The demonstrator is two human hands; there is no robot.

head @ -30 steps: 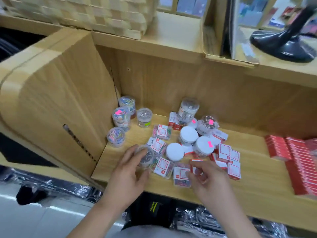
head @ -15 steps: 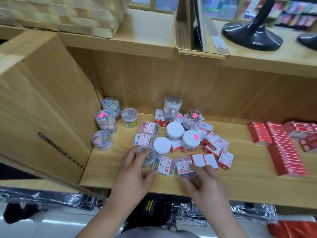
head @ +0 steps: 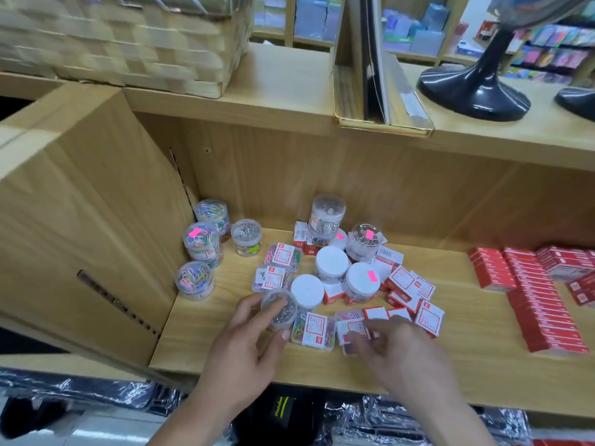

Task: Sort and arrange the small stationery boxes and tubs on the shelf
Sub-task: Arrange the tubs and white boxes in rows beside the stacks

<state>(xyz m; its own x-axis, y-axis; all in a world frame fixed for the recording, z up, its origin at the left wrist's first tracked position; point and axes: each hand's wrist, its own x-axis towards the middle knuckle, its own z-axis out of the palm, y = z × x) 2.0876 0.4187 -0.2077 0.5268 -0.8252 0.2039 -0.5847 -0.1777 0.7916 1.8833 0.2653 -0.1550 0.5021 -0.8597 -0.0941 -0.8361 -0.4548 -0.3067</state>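
Note:
A heap of small stationery lies on the wooden shelf (head: 450, 358). My left hand (head: 248, 346) grips a clear tub of silver clips (head: 279, 309) at the heap's near left. My right hand (head: 396, 352) rests on a clear flat box of coloured clips (head: 349, 326), fingers curled around it. Another flat clip box (head: 314, 329) lies between the hands. Three white-lidded tubs (head: 331, 263) stand in the middle, red-and-white small boxes (head: 415, 291) to their right. Clear tubs of coloured clips (head: 194, 280) line the left wall.
Rows of red boxes (head: 544, 304) fill the shelf's right part. A wooden side panel (head: 90, 220) closes the left. The upper shelf carries a woven basket (head: 128, 40), a framed board (head: 373, 69) and a black stand base (head: 473, 91). Wrapped packs (head: 370, 420) sit below.
Both hands stay at the heap's near edge. The right hand has closed over the flat clip box; the left keeps its hold on the silver-clip tub. The camera has shifted rightward.

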